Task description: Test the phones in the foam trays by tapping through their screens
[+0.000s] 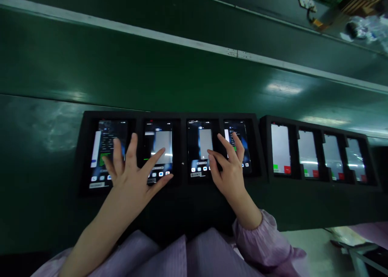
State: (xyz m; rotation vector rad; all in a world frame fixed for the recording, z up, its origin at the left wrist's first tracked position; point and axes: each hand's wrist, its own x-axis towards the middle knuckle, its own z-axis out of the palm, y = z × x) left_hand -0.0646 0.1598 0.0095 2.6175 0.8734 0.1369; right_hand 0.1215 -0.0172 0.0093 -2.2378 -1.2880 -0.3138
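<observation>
Phones (197, 143) in black tray (179, 147) beneath both hands, left hand (133, 176) and right hand (228, 170) spread, fingertips (163, 151) perhaps touching them.

The left grip (133, 174) lay centre-left of the frame, palm down, fingers (156, 157) fanned wide, bare forearm (100, 224) running to the lower left. The right grip (229, 172) sat just right of centre, fingers (226, 145) spread, wrist (248, 214) sleeved
</observation>
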